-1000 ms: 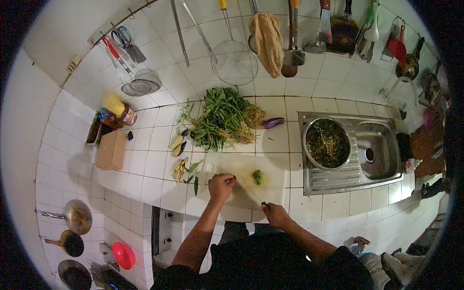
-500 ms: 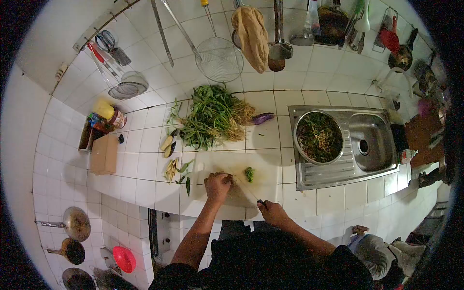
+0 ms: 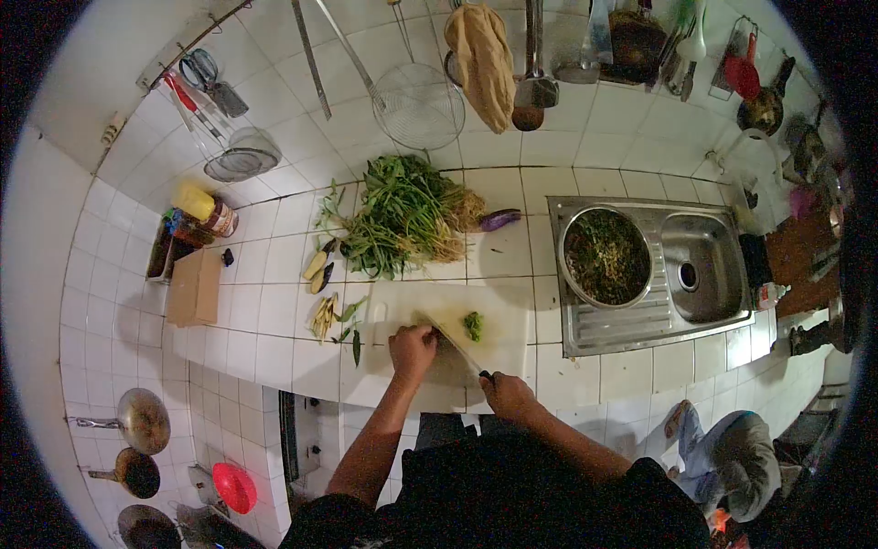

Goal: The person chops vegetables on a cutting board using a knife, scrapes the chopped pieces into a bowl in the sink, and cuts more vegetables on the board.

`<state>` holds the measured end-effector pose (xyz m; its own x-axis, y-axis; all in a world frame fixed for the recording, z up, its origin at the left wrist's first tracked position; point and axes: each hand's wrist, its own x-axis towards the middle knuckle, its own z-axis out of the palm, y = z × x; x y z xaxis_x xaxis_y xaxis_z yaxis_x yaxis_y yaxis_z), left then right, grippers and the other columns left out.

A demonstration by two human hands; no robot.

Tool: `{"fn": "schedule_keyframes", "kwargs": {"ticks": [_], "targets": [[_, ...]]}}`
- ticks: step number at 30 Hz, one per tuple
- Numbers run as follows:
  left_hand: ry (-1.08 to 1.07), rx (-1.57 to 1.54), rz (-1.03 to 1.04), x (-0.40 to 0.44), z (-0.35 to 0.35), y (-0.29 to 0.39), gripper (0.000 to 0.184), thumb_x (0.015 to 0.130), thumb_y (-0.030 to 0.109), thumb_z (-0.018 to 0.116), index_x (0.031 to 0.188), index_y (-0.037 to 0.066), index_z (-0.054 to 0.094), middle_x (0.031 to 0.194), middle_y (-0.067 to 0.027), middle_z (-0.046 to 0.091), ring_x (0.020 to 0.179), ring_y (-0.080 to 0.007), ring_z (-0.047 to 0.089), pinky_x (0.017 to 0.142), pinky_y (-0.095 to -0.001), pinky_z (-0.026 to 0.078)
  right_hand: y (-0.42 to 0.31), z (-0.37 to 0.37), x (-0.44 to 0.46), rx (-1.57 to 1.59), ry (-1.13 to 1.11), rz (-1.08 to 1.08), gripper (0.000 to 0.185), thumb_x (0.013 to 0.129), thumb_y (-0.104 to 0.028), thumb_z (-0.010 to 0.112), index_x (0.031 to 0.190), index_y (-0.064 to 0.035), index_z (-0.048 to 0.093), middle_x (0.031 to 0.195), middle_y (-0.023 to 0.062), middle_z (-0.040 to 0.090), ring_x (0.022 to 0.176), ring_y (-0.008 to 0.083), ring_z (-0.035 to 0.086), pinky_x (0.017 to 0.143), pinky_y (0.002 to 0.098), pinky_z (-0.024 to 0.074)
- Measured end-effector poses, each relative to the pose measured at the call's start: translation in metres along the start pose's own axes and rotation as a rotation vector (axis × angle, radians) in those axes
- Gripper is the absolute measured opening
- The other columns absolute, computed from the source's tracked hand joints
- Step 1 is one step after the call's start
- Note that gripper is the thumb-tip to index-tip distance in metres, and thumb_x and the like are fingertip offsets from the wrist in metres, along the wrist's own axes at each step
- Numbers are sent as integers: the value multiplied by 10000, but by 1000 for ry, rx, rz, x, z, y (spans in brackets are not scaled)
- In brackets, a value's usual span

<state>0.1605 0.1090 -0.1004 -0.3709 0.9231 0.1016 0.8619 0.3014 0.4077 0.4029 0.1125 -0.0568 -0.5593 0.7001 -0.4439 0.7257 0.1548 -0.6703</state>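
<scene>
My right hand (image 3: 506,395) is closed round the dark handle of a knife (image 3: 462,351), whose blade slants up and left over the white cutting board (image 3: 503,297). Close to the blade, my left hand (image 3: 413,351) is on the board with its fingers curled; what they hold, if anything, is hidden. A small pile of chopped greens (image 3: 473,326) lies on the board, just right of the blade. Left of the board are green leaves (image 3: 355,340) and pale vegetable strips (image 3: 324,317). Behind it lies a heap of leafy greens (image 3: 398,220) with roots.
A purple eggplant (image 3: 499,220) lies beside the roots, and cut eggplant pieces (image 3: 318,267) sit at left. A pot of cooked greens (image 3: 606,256) stands on the steel sink (image 3: 700,265). At left is a cardboard box (image 3: 193,289). Another person (image 3: 732,462) is at lower right.
The knife and my right hand have shifted slightly left, and the blade now shows more clearly beside my left hand. The other person has moved, with more of their legs visible.
</scene>
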Motion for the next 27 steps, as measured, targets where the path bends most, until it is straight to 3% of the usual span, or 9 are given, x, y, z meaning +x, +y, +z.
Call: {"fn": "schedule_keyframes", "kwargs": {"ticks": [2,5,7,10,12,19,21,25,27], "targets": [[14,-17,7,-2,2,-3,144,734,204,723,853,125,720,812,-70,701,828,-302,636,755,-468,461,3,-2,0,-28,-1,-1,496,1008,-399,379,926,44,589,796,307,636,788,503,621,722,582,496],[9,-56,4,-2,-2,-3,142,743,188,713,868,119,709,826,-78,696,846,-304,629,759,-467,461,11,-8,-1,-7,-21,-176,488,1007,-405,397,939,38,589,796,308,637,789,501,623,719,580,491],[-6,-77,-11,0,-10,0,142,748,173,709,878,116,704,844,-79,693,867,-304,623,765,-466,460,14,-5,0,85,5,-5,473,1008,-407,407,953,26,589,784,307,630,785,503,615,707,578,485],[77,-150,97,9,-16,5,135,752,146,709,884,120,700,880,-78,681,899,-303,610,783,-463,459,6,-15,-7,173,51,53,526,1005,-442,414,944,55,575,751,287,612,791,483,611,713,530,467],[-66,-158,142,19,-17,7,216,699,153,761,891,83,691,896,-109,683,889,-320,625,802,-434,491,2,-20,-7,190,72,39,521,1004,-443,418,944,51,571,742,285,606,782,482,609,698,524,463],[-3,-93,263,21,-15,8,321,679,207,790,975,125,698,916,-86,672,864,-311,625,795,-442,491,-4,-29,-7,196,116,26,523,995,-459,432,917,41,562,716,268,600,754,482,602,668,522,455],[-73,-150,196,18,-18,7,337,703,285,784,1017,193,706,997,-24,617,997,-268,568,864,-461,424,0,-26,-8,200,119,31,525,997,-460,427,914,40,562,717,267,603,753,483,601,670,524,455],[-91,-93,253,12,-20,3,335,701,299,781,1013,198,711,992,-23,603,984,-258,559,847,-447,423,10,-22,-10,165,73,78,530,1000,-460,411,924,39,571,741,278,610,765,490,600,683,530,458],[-9,-21,267,10,-13,-1,271,683,294,784,928,190,730,948,-3,614,939,-247,563,805,-435,423,15,-17,-10,153,68,74,530,1000,-458,410,933,41,575,751,284,612,775,492,601,691,533,460]]}}
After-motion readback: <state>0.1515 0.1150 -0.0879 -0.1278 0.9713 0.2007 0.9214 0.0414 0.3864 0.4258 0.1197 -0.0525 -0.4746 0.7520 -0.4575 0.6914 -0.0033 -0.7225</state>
